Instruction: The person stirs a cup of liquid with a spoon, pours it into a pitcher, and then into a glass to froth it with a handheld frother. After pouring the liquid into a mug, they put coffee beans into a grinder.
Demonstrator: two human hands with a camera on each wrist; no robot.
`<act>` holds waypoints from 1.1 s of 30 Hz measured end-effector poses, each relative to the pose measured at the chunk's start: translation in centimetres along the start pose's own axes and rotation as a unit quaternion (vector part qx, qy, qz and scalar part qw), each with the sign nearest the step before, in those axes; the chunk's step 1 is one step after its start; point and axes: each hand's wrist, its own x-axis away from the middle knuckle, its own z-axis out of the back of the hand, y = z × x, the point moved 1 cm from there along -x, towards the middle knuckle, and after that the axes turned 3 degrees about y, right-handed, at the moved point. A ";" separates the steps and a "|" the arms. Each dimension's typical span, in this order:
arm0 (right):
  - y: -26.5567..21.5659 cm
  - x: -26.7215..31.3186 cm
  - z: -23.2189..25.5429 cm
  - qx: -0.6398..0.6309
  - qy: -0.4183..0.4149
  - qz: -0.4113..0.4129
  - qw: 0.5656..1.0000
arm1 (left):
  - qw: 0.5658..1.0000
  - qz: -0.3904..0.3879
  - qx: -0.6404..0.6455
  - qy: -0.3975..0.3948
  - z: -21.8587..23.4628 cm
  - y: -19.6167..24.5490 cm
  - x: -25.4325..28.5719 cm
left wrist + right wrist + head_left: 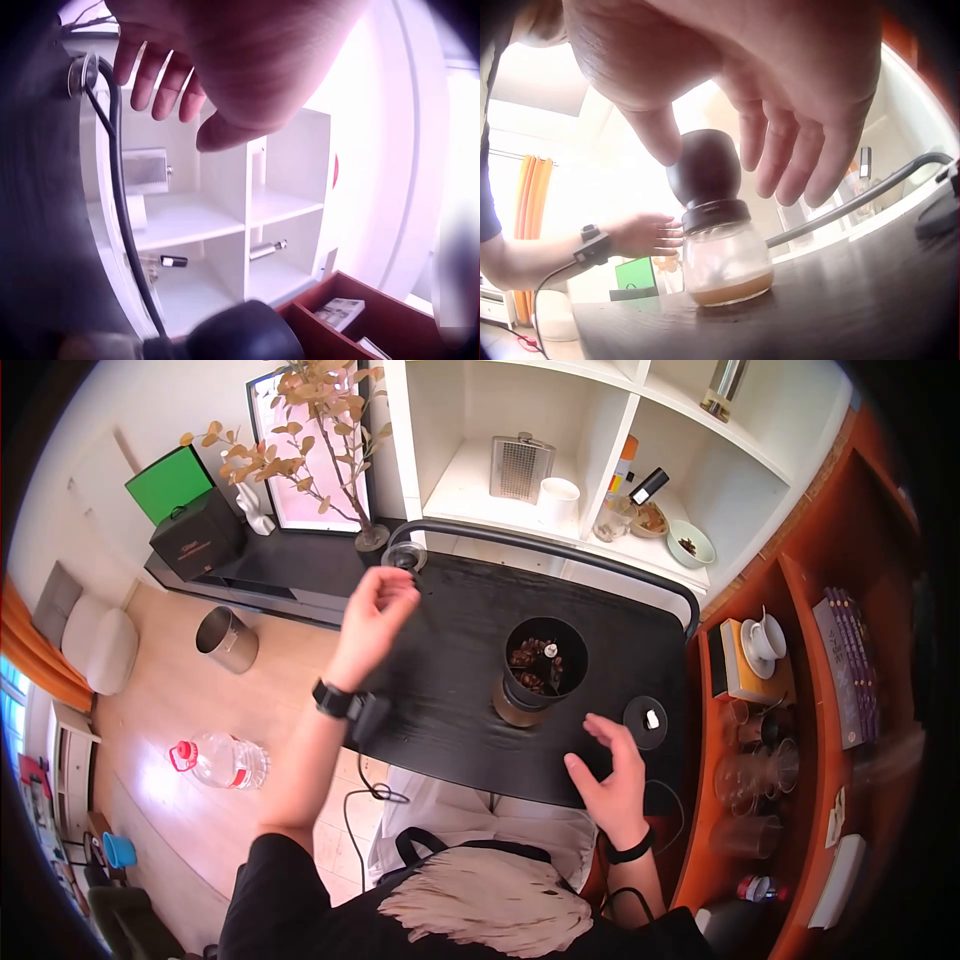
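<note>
A black grinder (522,707) with a glass lower jar (727,262) stands upright on the black table (450,735); coffee beans (530,655) show in its open top. Pale brown matter lies in the bottom of the jar. To its right is a round black lid (645,735) with a white piece on it. My left hand (370,622) (247,60) is raised by the table's far left corner, near a small round container (405,557) (77,77), fingers loosely bent and holding nothing. My right hand (615,775) (757,82) hovers beside the grinder, fingers spread and apart from it.
A black rail (560,543) (122,187) runs along the table's back edge. Behind it stands a white shelf (455,500) with a flask, cup and bowls. A red-brown shelf (700,800) holds glassware at right. On the floor are a bottle (225,762) and bin (228,640).
</note>
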 end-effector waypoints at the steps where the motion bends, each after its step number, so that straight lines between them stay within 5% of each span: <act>1: -0.1 0.2 -0.5 -0.004 0.003 0.001 1.000 | 0.999 0.012 0.028 0.033 1.6 -2.0 -1.7; 4: 0.3 0.7 -0.9 0.011 0.002 -0.004 1.000 | 0.985 0.112 -0.060 0.117 5.4 -6.0 -5.8; 12: 0.2 1.5 -1.2 0.009 -0.004 -0.014 1.000 | 0.953 0.257 -0.160 -0.008 6.3 -10.7 -10.6; 33: 0.8 1.8 -1.6 -0.011 -0.015 -0.029 0.999 | 0.950 0.290 -0.112 -0.021 3.8 -11.3 -11.3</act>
